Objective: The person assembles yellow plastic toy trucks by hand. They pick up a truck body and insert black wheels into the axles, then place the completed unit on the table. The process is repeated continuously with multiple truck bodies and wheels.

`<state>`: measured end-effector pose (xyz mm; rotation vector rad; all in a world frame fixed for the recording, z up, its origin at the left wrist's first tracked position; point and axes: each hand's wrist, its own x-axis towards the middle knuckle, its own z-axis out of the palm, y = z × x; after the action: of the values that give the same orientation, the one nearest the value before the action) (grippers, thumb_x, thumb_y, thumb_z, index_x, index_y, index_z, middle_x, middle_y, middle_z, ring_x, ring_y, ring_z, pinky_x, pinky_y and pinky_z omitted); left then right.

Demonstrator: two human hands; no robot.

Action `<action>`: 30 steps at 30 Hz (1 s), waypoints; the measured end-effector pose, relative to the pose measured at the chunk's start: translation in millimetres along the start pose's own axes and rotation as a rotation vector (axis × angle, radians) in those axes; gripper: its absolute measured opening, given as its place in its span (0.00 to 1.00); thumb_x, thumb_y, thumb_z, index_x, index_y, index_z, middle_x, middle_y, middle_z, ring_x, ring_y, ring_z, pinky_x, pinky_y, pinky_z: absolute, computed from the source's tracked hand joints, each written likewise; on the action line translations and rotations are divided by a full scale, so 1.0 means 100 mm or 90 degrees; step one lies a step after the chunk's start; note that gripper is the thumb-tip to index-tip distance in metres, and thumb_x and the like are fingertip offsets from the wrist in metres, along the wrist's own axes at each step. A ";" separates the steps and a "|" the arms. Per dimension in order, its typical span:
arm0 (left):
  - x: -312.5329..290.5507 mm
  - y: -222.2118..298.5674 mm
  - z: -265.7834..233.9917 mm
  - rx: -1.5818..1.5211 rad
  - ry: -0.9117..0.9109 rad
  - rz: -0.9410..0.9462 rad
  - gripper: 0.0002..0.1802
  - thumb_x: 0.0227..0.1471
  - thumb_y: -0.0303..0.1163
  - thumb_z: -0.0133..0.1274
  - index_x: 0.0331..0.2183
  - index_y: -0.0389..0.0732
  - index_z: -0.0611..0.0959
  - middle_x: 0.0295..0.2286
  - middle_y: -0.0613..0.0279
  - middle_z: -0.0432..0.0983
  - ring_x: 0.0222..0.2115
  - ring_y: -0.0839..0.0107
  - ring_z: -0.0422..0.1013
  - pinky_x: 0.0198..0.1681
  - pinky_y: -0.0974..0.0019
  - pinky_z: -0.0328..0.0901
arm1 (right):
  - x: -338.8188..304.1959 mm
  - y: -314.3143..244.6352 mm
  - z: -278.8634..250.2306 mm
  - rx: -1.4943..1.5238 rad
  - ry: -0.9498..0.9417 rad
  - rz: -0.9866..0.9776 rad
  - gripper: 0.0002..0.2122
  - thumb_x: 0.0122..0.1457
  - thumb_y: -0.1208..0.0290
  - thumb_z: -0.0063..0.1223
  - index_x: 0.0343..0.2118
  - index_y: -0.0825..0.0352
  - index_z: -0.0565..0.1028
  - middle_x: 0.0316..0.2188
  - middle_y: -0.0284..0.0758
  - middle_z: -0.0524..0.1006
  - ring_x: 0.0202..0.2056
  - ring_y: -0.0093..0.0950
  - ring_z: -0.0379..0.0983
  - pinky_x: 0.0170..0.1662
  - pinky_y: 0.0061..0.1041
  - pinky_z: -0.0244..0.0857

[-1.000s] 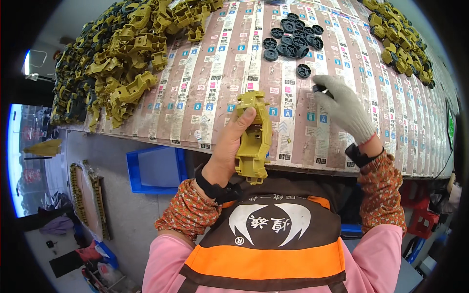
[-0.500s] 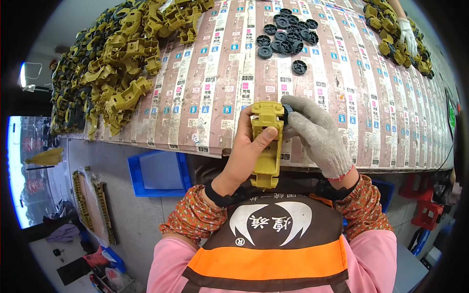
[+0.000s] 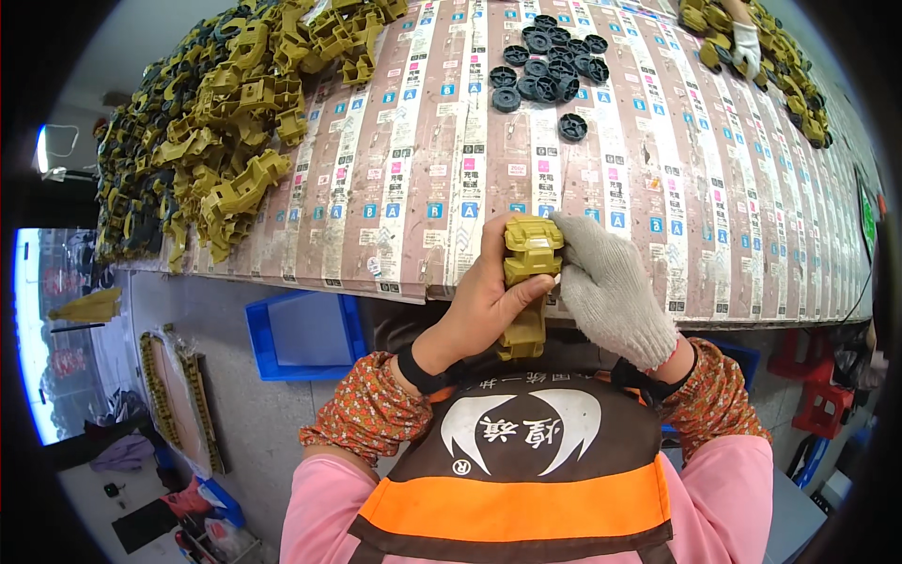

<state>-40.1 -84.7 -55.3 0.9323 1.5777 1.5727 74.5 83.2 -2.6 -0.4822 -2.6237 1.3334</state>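
My bare left hand [image 3: 479,305] is closed round an olive-yellow plastic toy vehicle body [image 3: 532,246], thumb across its upper face. The body is held just over the table's front edge, its long side pointing toward me. My right hand [image 3: 611,291], in a grey knitted glove, is closed and pressed against the body's right side. Its fingertips are largely hidden, and the dark toy wheel they held a moment earlier is out of sight behind the glove. Farther up the table lies a cluster of black toy wheels [image 3: 561,73], with a single wheel [image 3: 572,127] nearer to me.
A large heap of olive-yellow vehicle parts [image 3: 240,103] covers the table's left side. Another pile [image 3: 794,85] lies at the far right, where a co-worker's gloved hand [image 3: 747,49] reaches in. Below the table edge stand a blue bin [image 3: 305,367] and red plastic crates [image 3: 819,409].
The vehicle body has tipped and turned in my left hand, showing more of its end. My right hand has closed in along its side, hiding the wheel. The co-worker's hand has moved away from me.
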 end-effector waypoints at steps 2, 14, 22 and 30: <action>0.01 0.02 0.00 0.009 -0.019 0.000 0.39 0.67 0.38 0.58 0.67 0.39 0.54 0.56 0.57 0.68 0.57 0.68 0.66 0.63 0.62 0.61 | 0.04 0.00 -0.04 -0.013 0.011 -0.030 0.19 0.60 0.82 0.49 0.56 0.73 0.76 0.38 0.43 0.83 0.40 0.27 0.81 0.43 0.30 0.74; 0.13 0.17 -0.16 -0.361 0.211 -0.120 0.26 0.68 0.50 0.55 0.56 0.43 0.73 0.40 0.63 0.78 0.36 0.67 0.80 0.37 0.62 0.80 | 1.48 0.54 -0.58 -0.300 0.076 0.085 0.15 0.63 0.60 0.52 0.43 0.64 0.82 0.39 0.48 0.84 0.41 0.50 0.81 0.46 0.47 0.74; 0.14 0.06 -0.32 -0.425 0.290 -0.089 0.26 0.67 0.55 0.55 0.52 0.44 0.77 0.36 0.65 0.79 0.34 0.73 0.78 0.34 0.67 0.76 | 1.13 0.39 -0.34 -0.183 0.034 -0.049 0.11 0.63 0.66 0.53 0.41 0.69 0.79 0.36 0.48 0.81 0.42 0.49 0.80 0.47 0.43 0.73; 0.25 0.14 -0.25 -0.421 0.345 -0.037 0.24 0.65 0.51 0.59 0.53 0.46 0.76 0.39 0.66 0.78 0.36 0.75 0.78 0.37 0.67 0.77 | 0.21 -0.13 0.06 0.112 -0.081 -0.033 0.11 0.64 0.77 0.56 0.49 0.68 0.79 0.37 0.45 0.83 0.38 0.37 0.84 0.42 0.32 0.76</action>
<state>-74.4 -75.1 -41.3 0.0986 1.2341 2.2196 50.7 78.9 4.9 -0.3107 -2.5637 1.6091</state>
